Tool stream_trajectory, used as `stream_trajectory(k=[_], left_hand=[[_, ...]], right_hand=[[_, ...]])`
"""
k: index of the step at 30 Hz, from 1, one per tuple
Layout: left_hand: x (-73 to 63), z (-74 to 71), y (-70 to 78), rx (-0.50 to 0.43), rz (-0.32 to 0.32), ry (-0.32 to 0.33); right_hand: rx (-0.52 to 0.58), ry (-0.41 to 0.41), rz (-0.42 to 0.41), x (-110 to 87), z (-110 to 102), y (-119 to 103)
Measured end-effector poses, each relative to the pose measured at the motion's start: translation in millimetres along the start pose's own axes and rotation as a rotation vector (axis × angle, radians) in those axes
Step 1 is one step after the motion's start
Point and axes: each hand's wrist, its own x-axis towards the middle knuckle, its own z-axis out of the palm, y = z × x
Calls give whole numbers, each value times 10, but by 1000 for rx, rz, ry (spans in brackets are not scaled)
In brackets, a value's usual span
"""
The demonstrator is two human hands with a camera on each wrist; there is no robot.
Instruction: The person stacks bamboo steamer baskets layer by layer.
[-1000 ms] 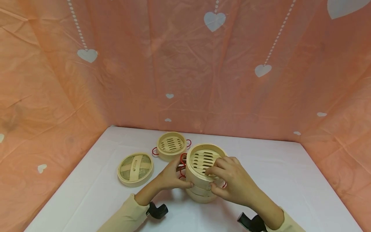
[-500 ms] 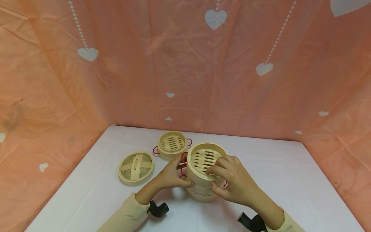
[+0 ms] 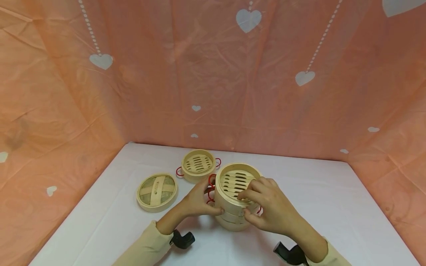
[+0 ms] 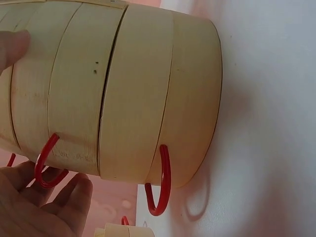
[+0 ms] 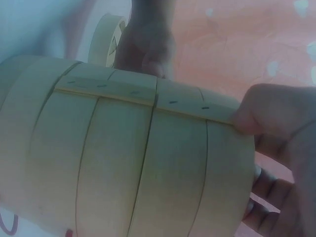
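Observation:
A stack of round bamboo steamer baskets stands upright on the table, red loop handles on its sides. The top basket has a slatted base. My left hand holds the stack's left side, thumb on the front wall and fingers around by a red handle; the left wrist view shows this thumb against the bamboo. With my right hand I pinch the top basket's near right rim, fingers inside and thumb outside on the overlapped seam. Part of the right side is hidden by that hand.
A steamer lid with crossed bamboo strips lies to the left. Behind it, another steamer basket with red handles sits close to the stack. A white cloth covers the table; a pink curtain with hearts encloses it.
Both hands keep the same hold on the stack, which stays in place. Only the head view has shifted very slightly.

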Motion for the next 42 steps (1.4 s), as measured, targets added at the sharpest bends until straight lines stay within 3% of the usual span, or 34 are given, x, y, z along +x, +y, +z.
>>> stream_trajectory(k=[5,42], left_hand=[[24,0,-5,-23,39,-2],[45,19,-2,-48,58,15]], right_hand=[[0,-5,-3,0,4,18],[0,7,11,-9,94,-20]])
